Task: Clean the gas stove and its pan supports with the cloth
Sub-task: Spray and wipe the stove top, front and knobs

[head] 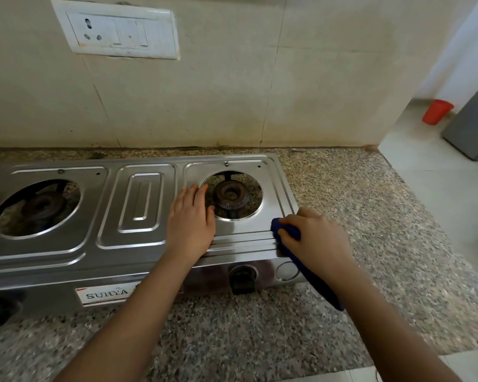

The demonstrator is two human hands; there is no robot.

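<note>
Here, nearest: speckled granite counter carrying the stainless-steel two-burner gas stove. White label on stove front reads "SURYA"; the rest is hidden by the left forearm. Black control knob to its right.

Right hand grips a folded dark blue cloth, pressed on the stove's front right corner; a tail hangs over the front. Left hand lies flat, fingers straight, on the top plate beside the dark round right burner. No pan supports on either opening.

Likely step: wiping the top plate. Best to stroke along the pressed ridges, brace with the left palm, and mind the cut-out's edge.

Far: white wall switch plate, no legible writing.
</note>
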